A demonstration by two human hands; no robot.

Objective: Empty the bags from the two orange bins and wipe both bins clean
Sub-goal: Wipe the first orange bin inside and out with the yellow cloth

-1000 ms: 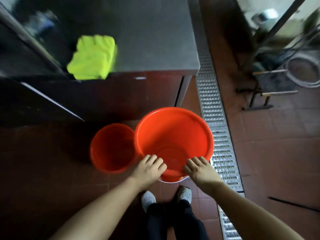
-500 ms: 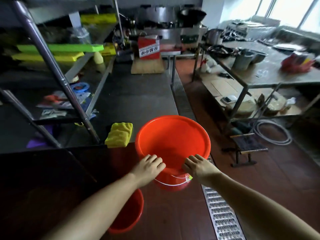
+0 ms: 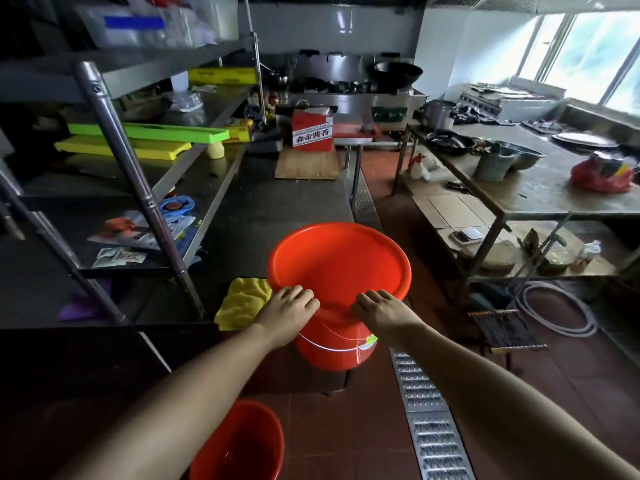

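Head view: both my hands hold big orange bin (image 3: 337,271) by near rim, left hand (image 3: 289,311), right hand (image 3: 381,311), fingers curled over edge. Bin up at counter edge, beside yellow cloth (image 3: 242,303). Looks empty, maybe light. Hard smooth plastic; rim best hold. Small orange bin (image 3: 242,445) on floor below.

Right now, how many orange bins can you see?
2. The large bin is held up at its near rim by the left hand and right hand, beside the yellow cloth. The small bin sits on the floor below, partly cut off.
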